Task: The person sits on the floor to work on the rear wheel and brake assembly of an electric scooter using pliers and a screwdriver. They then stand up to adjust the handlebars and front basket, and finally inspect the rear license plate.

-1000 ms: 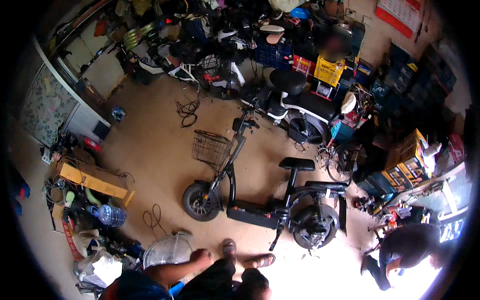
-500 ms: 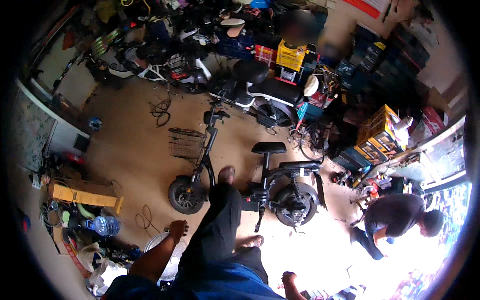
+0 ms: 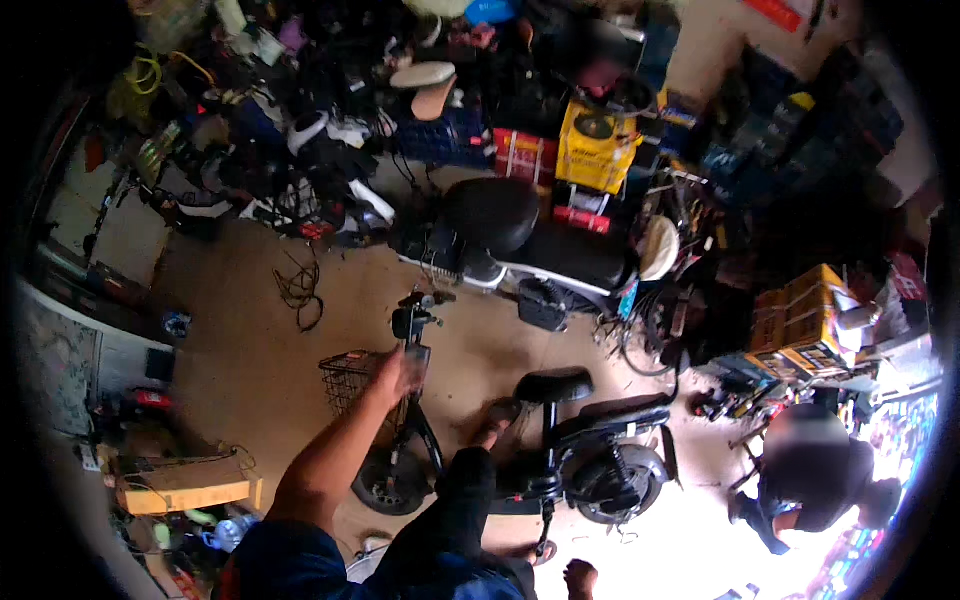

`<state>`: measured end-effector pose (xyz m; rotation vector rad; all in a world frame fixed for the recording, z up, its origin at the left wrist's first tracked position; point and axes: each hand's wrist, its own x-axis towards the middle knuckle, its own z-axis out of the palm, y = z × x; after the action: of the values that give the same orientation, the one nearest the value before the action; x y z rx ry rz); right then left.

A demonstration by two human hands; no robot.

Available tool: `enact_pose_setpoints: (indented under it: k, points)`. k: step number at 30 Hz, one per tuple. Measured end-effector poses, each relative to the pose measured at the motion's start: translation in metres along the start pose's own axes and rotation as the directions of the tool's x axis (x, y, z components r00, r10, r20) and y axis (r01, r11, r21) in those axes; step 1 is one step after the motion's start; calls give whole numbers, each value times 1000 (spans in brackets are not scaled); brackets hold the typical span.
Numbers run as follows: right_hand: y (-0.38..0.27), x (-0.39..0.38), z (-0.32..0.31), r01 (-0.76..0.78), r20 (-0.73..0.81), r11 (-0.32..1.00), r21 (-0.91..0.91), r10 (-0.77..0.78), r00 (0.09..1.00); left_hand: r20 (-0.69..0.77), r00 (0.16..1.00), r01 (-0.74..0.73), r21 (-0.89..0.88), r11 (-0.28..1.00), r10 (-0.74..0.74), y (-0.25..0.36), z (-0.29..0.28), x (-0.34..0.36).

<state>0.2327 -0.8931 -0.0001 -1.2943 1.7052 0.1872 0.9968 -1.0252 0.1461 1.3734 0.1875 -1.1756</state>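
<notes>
My left hand [image 3: 405, 368] reaches to the front stem of a black electric scooter [image 3: 418, 420], below its handlebar [image 3: 415, 312]; it is blurred, so I cannot tell whether it grips. A wire basket [image 3: 345, 383] is left of the stem. My leg is raised, with a sandalled foot [image 3: 497, 420] over the scooter between stem and black seat [image 3: 555, 385]. My right hand [image 3: 580, 575] is low beside my body at the lower edge, fingers curled, with nothing visible in it.
Another scooter [image 3: 570, 255] stands behind, before piled parts and crates [image 3: 595, 145]. Cables [image 3: 300, 295] lie on the floor [image 3: 230, 330]. A co-worker [image 3: 810, 475] bends over at bright right. Yellow cartons [image 3: 800, 320] are stacked right; a long yellow object [image 3: 185, 495] lies left.
My foot has lifted onto or over the scooter, and my left hand has risen and moved forward to its stem. The view has shifted, and the co-worker stays bent at the right.
</notes>
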Motion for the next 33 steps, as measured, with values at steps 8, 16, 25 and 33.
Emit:
enact_pose_setpoints:
  k: [8,16,25,33]
  points:
    - [-324,-2,-27,216,-23,975,56,-215,976,-175,894,438,152,886,-412,94,40,184]
    - [-287,6,-45,87,-132,991,106,-72,989,-377,843,379,-89,921,-383,83,43,225]
    - [-132,-37,-41,-305,-99,904,301,347,933,-344,848,333,-246,910,-403,79,11,285]
    - [-138,-35,-13,-31,-7,988,151,32,999,42,873,425,-552,717,-486,74,-73,338]
